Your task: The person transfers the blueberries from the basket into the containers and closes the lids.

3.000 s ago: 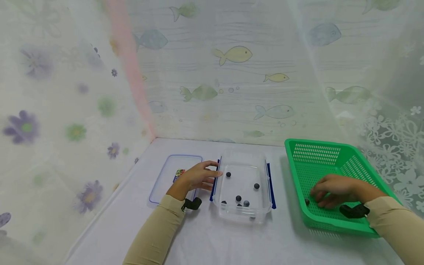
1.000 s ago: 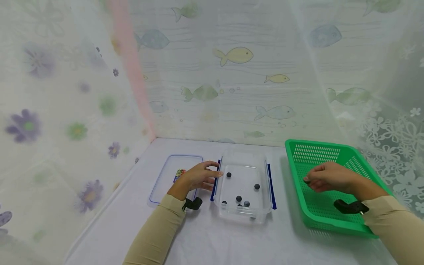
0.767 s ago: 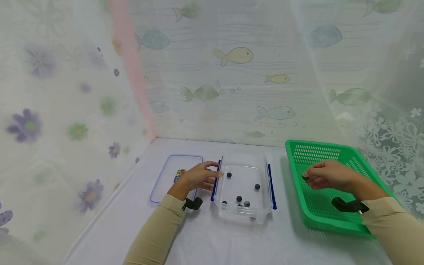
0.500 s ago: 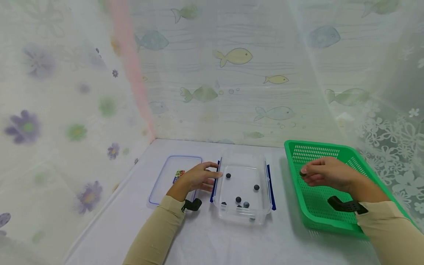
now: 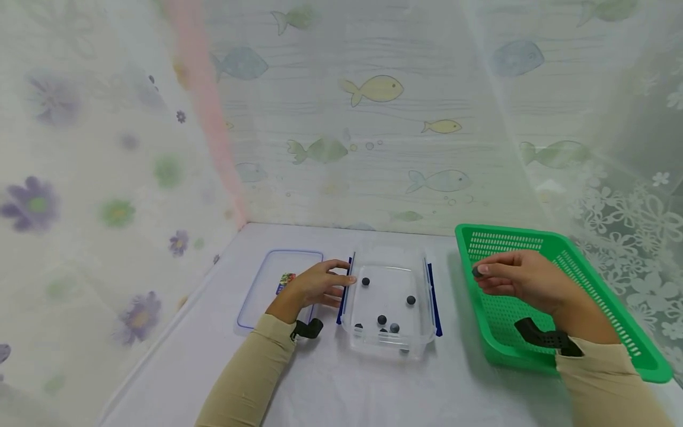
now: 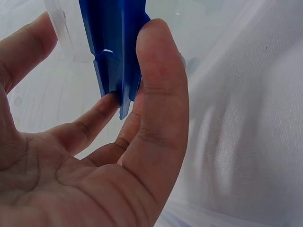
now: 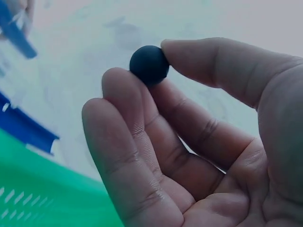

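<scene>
My right hand point(image 5: 523, 279) pinches a dark blueberry point(image 7: 149, 65) between thumb and fingertips, above the left rim of the green basket point(image 5: 493, 341). The right wrist view shows the blueberry round and smooth. At the clear plastic container point(image 5: 386, 350), my left hand point(image 5: 315, 284) rests against the left side. Its thumb lies at the rim. In the left wrist view, the other fingers touch the hanging blue latch point(image 6: 111, 52) with a loose bend. Several more blueberries point(image 5: 411, 300) lie scattered inside the container.
A clear lid point(image 5: 261, 284) with a blue edge and colourful label lies left of the container, partly under my left hand. A white cloth covers the table point(image 5: 341, 391). Patterned curtains point(image 5: 320, 118) hang behind and beside it.
My right hand has picked up the blueberry from the basket floor, risen, and moved left toward the basket's rim. My left hand stays at the container.
</scene>
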Tool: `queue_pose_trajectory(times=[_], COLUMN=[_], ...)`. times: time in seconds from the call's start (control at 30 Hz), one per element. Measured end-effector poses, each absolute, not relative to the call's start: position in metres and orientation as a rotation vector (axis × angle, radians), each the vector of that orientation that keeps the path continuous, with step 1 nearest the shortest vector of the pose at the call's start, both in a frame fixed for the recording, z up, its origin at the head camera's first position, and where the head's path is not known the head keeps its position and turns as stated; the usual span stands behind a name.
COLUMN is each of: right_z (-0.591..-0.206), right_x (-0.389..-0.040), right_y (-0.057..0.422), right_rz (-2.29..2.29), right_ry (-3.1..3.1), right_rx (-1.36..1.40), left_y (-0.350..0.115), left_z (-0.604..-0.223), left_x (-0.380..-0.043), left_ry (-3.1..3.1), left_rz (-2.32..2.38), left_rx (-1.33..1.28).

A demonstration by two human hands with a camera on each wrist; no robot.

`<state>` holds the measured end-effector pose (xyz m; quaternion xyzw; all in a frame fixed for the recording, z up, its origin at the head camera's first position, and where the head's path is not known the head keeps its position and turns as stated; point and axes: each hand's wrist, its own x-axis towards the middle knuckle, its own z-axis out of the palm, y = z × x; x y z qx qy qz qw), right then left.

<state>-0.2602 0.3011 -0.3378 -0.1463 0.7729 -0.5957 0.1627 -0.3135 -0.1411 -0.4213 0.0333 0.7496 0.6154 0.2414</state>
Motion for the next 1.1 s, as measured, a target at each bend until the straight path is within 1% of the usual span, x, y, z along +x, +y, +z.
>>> queue_pose_trajectory(times=[0.27,0.57,1.1], right_z=[-0.336,-0.330,-0.342], right_x=[-0.252,-0.243,-0.248], right_y=[0.294,0.279,0.250], right_rz=[-1.861,-1.802,-1.812], right_ry=[2.134,2.354,2.384], right_rx=[-0.478,-0.261,-0.229], left_y=[-0.141,-0.141,-0.140], left_z=[-0.422,-0.423,-0.422], left_x=[-0.313,-0.314,-0.315], left_ry=[2.044,2.049,2.057], left_rz=[1.693,1.701,1.682], left_rx=[0.079,0.078,0.078])
